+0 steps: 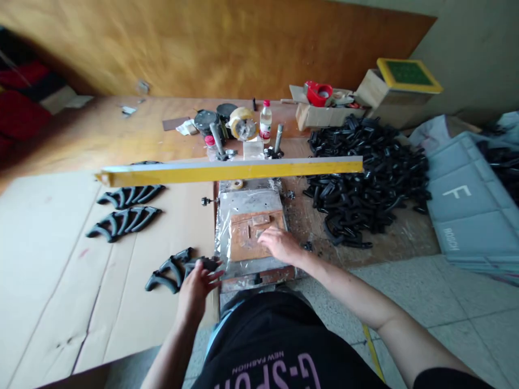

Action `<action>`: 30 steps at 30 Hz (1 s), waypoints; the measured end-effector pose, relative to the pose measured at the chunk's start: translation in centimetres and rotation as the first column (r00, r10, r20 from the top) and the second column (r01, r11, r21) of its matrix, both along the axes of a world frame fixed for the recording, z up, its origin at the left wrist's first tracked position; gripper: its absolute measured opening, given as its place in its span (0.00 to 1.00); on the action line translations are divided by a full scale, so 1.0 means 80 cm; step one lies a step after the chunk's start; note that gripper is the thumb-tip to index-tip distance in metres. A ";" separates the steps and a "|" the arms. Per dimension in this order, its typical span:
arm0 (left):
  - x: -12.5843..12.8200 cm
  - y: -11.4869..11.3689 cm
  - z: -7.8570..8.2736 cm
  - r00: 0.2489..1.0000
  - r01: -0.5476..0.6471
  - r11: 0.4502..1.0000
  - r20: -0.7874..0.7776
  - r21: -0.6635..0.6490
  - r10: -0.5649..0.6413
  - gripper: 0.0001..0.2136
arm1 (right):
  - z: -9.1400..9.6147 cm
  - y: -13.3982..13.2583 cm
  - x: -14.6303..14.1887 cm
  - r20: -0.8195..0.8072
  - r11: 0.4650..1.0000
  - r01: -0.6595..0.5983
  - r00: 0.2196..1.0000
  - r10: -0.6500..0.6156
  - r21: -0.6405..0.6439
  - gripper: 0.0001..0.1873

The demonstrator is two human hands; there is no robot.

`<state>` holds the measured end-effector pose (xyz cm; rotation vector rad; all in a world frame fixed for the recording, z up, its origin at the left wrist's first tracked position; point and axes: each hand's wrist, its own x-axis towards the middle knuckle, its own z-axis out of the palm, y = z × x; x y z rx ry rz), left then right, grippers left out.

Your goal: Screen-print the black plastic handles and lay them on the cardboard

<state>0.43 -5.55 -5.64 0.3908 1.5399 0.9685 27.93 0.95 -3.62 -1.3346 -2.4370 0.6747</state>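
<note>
My left hand (197,289) is at the near edge of the cardboard, its thumb and fingers around a black curved plastic part (207,263). Beside it lie more black curved plastic parts (172,270), set close together. My right hand (280,245) reaches over a brown wooden board (239,246) with small raised blocks (260,220). The right fingers are bent together at those blocks; what they hold, if anything, is hidden. Under the board is a metal plate (251,199) partly covered in clear film.
A yellow-faced bar (243,172) spans the fixture above the plate. To the right are a heap of black parts (365,178) and a grey crate (466,200). Rows of black parts (124,224) lie left. Behind stand a bottle (265,121), a tape roll (243,124) and a carton (324,116).
</note>
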 end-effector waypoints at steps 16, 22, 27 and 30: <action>-0.175 0.049 -0.015 0.721 0.177 0.916 -0.586 -0.360 -0.370 0.19 | -0.035 0.037 0.161 -0.124 0.727 0.553 0.755 -0.644 -0.408 0.20; -0.033 0.154 0.119 0.866 0.289 0.844 -0.498 0.452 -0.030 0.23 | -0.038 0.052 0.023 -0.286 0.813 0.523 0.763 -0.580 -0.256 0.18; 0.049 0.185 0.184 0.971 0.181 0.673 -0.237 0.717 -0.009 0.23 | -0.047 0.040 -0.022 -0.054 0.866 0.475 0.879 -0.473 0.156 0.14; 0.049 0.163 0.181 0.975 0.166 0.683 -0.224 0.711 -0.003 0.25 | -0.044 0.037 -0.007 -0.047 0.861 0.478 0.877 -0.478 0.174 0.12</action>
